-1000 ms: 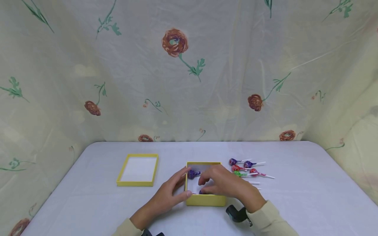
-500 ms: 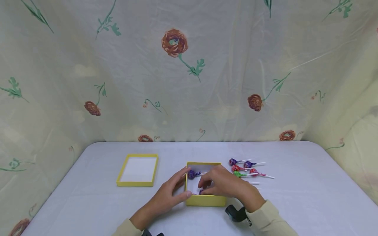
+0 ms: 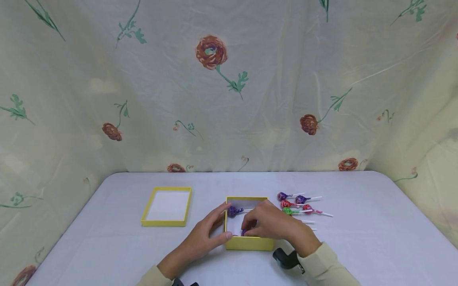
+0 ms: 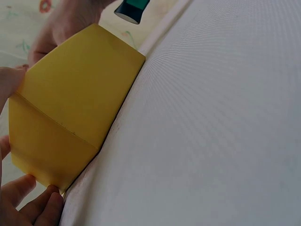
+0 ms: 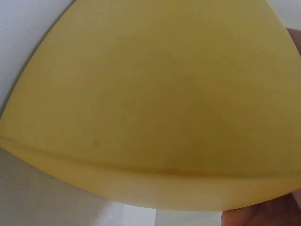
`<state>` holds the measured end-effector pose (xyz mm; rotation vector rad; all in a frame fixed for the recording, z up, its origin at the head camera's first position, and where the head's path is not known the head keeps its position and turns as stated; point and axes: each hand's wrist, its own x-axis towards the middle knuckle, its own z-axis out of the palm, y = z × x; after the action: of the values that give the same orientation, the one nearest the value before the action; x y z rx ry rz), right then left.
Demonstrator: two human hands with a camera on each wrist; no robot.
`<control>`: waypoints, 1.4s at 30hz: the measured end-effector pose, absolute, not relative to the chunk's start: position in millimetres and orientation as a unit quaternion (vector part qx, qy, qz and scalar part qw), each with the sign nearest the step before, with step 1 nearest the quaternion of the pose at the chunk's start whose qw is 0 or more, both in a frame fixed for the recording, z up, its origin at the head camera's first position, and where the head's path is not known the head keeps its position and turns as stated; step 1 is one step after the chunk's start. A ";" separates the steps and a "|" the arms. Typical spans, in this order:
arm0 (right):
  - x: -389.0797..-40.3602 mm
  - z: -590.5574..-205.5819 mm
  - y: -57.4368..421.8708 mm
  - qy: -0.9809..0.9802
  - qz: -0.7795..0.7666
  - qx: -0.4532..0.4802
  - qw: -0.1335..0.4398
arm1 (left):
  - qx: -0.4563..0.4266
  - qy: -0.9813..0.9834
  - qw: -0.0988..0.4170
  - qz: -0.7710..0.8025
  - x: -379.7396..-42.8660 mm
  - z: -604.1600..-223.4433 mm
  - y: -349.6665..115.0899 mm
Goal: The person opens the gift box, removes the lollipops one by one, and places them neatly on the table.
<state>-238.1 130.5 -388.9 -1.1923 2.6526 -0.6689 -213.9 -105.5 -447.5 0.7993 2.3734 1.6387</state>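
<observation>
A yellow open-topped box (image 3: 249, 243) with a white inside stands on the table. My left hand (image 3: 204, 235) holds it at the left side, thumb on the near corner and fingers along the left wall. In the left wrist view, the fingertips (image 4: 52, 190) press against the box wall. My right hand (image 3: 273, 221) reaches in over the right side and pinches a purple-wrapped lollipop (image 3: 243, 232) near the front wall. Most of that lollipop is hidden by the hand. Another purple lollipop (image 3: 233, 211) lies at the back left inside, its stick pointing right.
A shallow yellow lid (image 3: 163, 223) lies with its white inside up, left of the box. Several lollipops lie right of the box, among them a green one (image 3: 288, 211) and a red one (image 3: 285, 203), sticks pointing right. A flowered curtain (image 3: 250, 131) hangs behind the table.
The right fingertips have drawn closer together around the lollipop at the front of the box and shifted very slightly. The left hand, box and lid have stayed in place.
</observation>
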 end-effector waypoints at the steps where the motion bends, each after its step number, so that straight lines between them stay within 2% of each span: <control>1: -238.1 -389.0 130.5 0.886 -0.224 -0.398 0.079 | 0.267 0.791 0.074 0.546 -214.0 -447.7 -105.4; 22: -235.4 -385.2 129.3 0.901 -0.216 -0.363 0.102 | 0.253 0.801 0.074 0.538 -212.9 -447.0 -104.9; 42: -237.4 -387.2 130.3 0.898 -0.222 -0.370 0.089 | 0.248 0.808 0.078 0.529 -213.9 -446.5 -104.0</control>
<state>-237.4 130.3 -387.2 -1.1025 2.6713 -0.6592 -213.9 -104.0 -446.5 0.7430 2.4199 1.5832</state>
